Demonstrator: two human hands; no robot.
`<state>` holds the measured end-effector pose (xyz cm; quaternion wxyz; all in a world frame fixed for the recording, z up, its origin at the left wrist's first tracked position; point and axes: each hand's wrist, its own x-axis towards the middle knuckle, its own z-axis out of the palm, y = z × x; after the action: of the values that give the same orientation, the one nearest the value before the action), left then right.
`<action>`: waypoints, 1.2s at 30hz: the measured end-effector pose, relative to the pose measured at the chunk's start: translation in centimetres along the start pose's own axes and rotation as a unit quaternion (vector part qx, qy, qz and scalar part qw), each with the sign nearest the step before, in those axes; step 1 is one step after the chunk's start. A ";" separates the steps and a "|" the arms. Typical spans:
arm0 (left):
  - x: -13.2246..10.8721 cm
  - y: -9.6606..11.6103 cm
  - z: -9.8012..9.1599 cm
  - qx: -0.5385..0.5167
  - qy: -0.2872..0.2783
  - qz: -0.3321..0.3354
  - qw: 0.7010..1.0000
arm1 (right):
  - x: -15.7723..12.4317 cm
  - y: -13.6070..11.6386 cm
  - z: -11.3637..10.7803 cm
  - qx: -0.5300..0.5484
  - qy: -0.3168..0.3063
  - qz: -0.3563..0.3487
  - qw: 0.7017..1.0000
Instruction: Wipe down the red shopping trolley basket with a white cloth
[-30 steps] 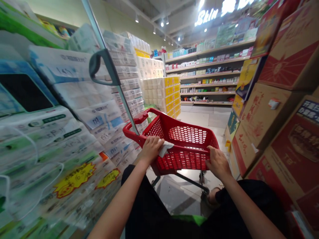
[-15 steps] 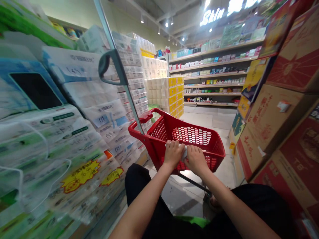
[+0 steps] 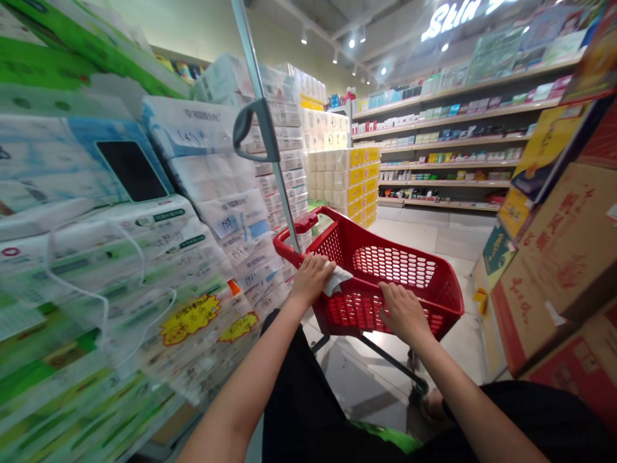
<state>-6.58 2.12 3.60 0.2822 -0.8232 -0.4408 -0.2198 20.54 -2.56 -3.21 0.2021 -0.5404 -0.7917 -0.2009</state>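
A red plastic shopping basket on wheels stands on the floor in front of me, empty inside. My left hand presses a white cloth onto the basket's near left rim, fingers curled over it. My right hand rests on the near rim further right, fingers bent over the edge. The basket's grey pull handle rises on a metal pole at its left corner.
Stacked packs of tissue and toilet paper fill the left side close to my arm. Cardboard boxes are piled on the right. A tiled aisle runs ahead to shelves of bottles and yellow packs.
My left hand has slid the cloth along the rim, to the middle and back to the left corner. My right hand moved in beside it, then out again. The view shifted.
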 end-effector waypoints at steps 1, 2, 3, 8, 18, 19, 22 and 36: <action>0.1 0.3 0.1 -0.001 0.009 -0.018 1.000 | 0.1 -0.2 0.0 -0.001 0.000 0.005 1.000; 0.1 1.1 0.3 -0.003 0.019 -0.036 0.999 | 0.2 -0.4 0.0 -0.003 0.002 0.012 1.000; 0.3 2.2 0.6 -0.007 0.028 -0.050 0.998 | 0.2 -0.5 0.0 -0.007 0.003 0.019 1.000; 1.2 10.5 3.1 -0.061 0.043 -0.015 0.997 | 0.3 -0.8 -0.1 -0.021 0.009 0.029 0.999; 0.5 4.5 1.4 -0.022 0.005 0.045 0.999 | -0.1 0.3 -0.3 -0.002 0.005 -0.001 1.000; 0.3 2.9 0.9 -0.010 0.006 0.031 0.999 | -0.1 0.2 -0.2 -0.004 0.005 0.001 1.000; -0.2 -0.1 -0.2 0.000 0.008 -0.001 1.000 | 0.1 0.0 -0.1 -0.006 0.003 0.002 1.000; 1.8 12.8 3.5 -0.097 0.020 -0.051 0.994 | 0.0 -0.2 -0.2 0.039 0.016 0.026 0.999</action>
<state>5.62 -0.32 -1.34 0.1978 -0.8186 -0.4534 -0.2920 20.38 -2.69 -3.07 0.2406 -0.5491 -0.7813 -0.1735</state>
